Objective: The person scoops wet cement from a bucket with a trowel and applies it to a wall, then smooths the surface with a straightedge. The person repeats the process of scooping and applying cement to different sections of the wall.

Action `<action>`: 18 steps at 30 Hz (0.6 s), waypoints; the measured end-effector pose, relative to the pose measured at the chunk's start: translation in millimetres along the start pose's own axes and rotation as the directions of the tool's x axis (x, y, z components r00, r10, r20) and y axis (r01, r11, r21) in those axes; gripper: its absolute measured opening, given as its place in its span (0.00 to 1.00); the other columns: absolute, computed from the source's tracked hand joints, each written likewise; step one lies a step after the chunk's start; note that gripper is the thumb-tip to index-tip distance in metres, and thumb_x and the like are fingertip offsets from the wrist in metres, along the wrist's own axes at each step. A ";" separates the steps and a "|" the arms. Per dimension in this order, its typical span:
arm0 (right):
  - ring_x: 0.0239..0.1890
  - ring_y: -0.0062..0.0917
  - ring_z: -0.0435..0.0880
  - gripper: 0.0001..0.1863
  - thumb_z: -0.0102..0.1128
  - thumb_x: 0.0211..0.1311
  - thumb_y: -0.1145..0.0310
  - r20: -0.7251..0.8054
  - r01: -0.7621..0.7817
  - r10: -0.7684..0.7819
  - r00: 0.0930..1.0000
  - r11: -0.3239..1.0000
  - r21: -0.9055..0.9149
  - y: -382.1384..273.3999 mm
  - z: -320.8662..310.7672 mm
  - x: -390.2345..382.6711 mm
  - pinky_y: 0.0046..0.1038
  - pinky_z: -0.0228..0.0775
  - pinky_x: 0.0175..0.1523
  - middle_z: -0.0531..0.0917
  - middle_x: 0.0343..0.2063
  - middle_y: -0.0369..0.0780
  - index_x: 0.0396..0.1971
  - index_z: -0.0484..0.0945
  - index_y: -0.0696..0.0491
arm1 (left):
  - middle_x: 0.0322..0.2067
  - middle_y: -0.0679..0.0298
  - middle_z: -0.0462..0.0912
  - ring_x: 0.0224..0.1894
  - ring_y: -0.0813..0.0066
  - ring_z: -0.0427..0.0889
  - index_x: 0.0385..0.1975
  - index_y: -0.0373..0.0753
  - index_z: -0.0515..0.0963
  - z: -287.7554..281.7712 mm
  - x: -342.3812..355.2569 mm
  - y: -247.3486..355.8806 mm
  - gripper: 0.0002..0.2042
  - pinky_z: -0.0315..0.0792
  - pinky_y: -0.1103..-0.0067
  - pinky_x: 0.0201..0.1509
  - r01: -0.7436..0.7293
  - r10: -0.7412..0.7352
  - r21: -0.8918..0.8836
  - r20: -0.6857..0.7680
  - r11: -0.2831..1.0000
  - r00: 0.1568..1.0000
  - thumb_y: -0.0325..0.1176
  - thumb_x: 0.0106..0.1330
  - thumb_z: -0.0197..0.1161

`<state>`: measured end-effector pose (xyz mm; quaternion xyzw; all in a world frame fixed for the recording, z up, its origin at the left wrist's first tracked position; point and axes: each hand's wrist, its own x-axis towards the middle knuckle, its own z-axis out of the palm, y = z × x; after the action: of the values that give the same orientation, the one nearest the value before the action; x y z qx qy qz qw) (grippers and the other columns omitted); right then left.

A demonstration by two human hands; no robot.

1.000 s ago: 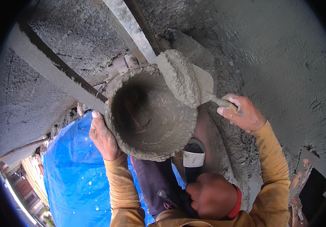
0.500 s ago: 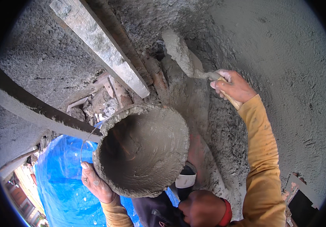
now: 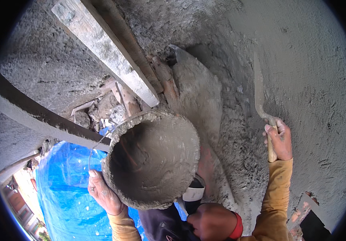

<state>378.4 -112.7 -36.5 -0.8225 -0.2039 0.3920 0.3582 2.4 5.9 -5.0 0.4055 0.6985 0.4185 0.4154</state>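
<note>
My left hand [image 3: 104, 193] is closed on the lower left side of a round bucket [image 3: 109, 176] crusted with grey mortar. Wet mortar [image 3: 169, 154] coats the inside of the bucket, whose left part lies in shadow. A thin wire bail [image 3: 90, 154] rises from near my left thumb to the rim. Over to the right, my right hand [image 3: 278, 138] grips the wooden handle of a trowel [image 3: 259, 90]. The trowel's blade points away from me and shows edge-on, close to the grey plastered wall [image 3: 317, 100]. Whether its hidden face touches the wall, I cannot tell.
A mortar-splashed timber [image 3: 108, 50] slants down toward the bucket. At left runs a curved beam [image 3: 48, 114], above blue tarp [image 3: 68, 180]. Broken rubble [image 3: 90, 114] lies behind the bucket. A blurred brown rounded shape with a red band [image 3: 237, 225] is at the bottom.
The trowel has swung right, from behind the bucket to the plastered wall, turning edge-on. The mortar heaped on its blade no longer shows. My left hand and the bucket have barely moved.
</note>
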 end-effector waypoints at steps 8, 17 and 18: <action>0.28 0.34 0.79 0.18 0.56 0.53 0.65 0.451 0.598 -0.439 0.777 0.740 -0.307 -8.9 13.0 -72.6 0.34 0.68 0.33 0.78 0.28 0.45 0.39 0.71 0.63 | 0.26 0.67 0.78 0.27 0.84 0.71 0.27 0.34 0.75 6.4 19.9 7.4 0.17 0.66 0.85 0.31 -0.023 0.035 -0.073 0.168 0.997 0.985 0.41 0.70 0.48; 0.31 0.33 0.81 0.07 0.56 0.47 0.68 0.677 0.840 -0.583 0.449 0.018 -0.542 -9.6 177.8 -48.6 0.32 0.72 0.33 0.80 0.25 0.41 0.26 0.78 0.53 | 0.19 0.74 0.68 0.24 0.87 0.61 0.20 0.34 0.72 6.1 6.7 -10.4 0.18 0.59 0.85 0.27 -0.253 0.245 0.017 0.194 0.967 0.950 0.40 0.69 0.49; 0.31 0.32 0.81 0.06 0.55 0.47 0.68 0.702 0.807 -0.538 0.466 -0.066 -0.586 -10.5 186.3 -53.1 0.32 0.72 0.33 0.81 0.24 0.40 0.24 0.79 0.52 | 0.19 0.74 0.68 0.24 0.87 0.61 0.20 0.33 0.72 8.4 -1.9 -7.5 0.19 0.58 0.85 0.26 -0.266 0.255 0.030 0.193 0.964 0.948 0.40 0.70 0.49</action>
<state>198.0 -58.5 -83.4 -0.5906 -0.8026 0.0795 -0.0256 9.1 3.8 -14.1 0.5430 0.6082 0.4101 0.4088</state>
